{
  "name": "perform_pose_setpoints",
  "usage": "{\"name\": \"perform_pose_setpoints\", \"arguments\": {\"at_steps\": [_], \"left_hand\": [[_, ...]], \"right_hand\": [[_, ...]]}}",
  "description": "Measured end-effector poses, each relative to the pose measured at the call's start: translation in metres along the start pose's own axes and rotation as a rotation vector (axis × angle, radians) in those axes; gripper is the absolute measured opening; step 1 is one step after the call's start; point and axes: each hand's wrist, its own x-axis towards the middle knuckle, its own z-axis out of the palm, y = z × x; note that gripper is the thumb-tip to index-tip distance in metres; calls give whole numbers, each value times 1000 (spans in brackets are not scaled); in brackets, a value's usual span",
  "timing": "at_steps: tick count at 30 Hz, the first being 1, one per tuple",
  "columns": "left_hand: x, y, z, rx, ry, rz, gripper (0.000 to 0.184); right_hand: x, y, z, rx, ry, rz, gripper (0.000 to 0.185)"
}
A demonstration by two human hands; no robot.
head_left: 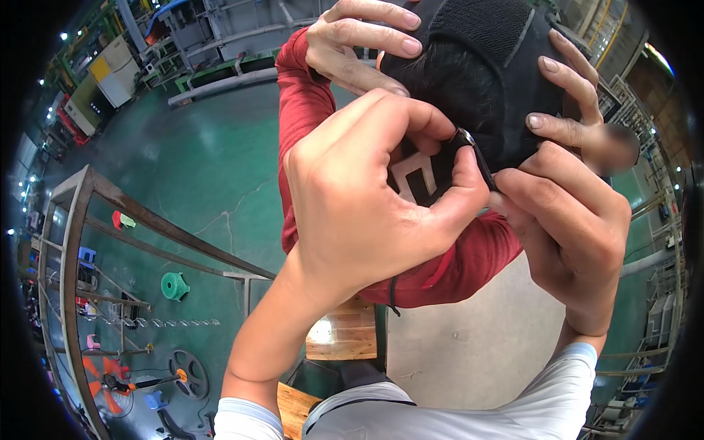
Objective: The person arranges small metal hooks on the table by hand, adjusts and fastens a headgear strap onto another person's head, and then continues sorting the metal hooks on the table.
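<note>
A person in a red top stands close in front, with black headgear (pixel 480 33) on the back of the head. A narrow black strap (pixel 482 163) with a small shiny buckle (pixel 466 137) hangs at its lower edge. My left hand (pixel 359 191) is closed, thumb and forefinger pinching the strap by the buckle. My right hand (pixel 568 220) is also closed, its fingertips gripping the strap's lower end. Resting on the headgear's sides are the other person's left hand (pixel 363 40) and right hand (pixel 576 92). My left hand partly hides a pale angular mark (pixel 414 180) on dark fabric.
A grey tabletop (pixel 462 345) lies below my hands, beside a wooden stool (pixel 341 330). To the left stand a metal frame (pixel 77 227), a green stool (pixel 174 286) and an orange-bladed fan (pixel 106 385) on the green floor (pixel 198 169). Machinery lines the back.
</note>
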Motion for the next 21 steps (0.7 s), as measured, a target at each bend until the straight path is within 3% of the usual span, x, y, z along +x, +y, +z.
{"name": "perform_pose_setpoints", "arguments": {"at_steps": [4, 9, 15, 18, 21], "left_hand": [[3, -6, 4, -9, -15, 68, 17], [5, -5, 8, 26, -29, 131, 17], [5, -4, 10, 38, -29, 143, 17], [5, -1, 10, 86, -29, 131, 18], [6, -2, 4, 157, -19, 216, 21]], "right_hand": [[0, 12, -14, -5, -166, 49, 21], [-18, 20, 0, 50, 30, -51, 22], [-15, 28, -16, 62, -142, 13, 22], [-16, 40, -14, 121, -104, -53, 21], [-16, 43, -20, 69, -102, 22, 18]]}}
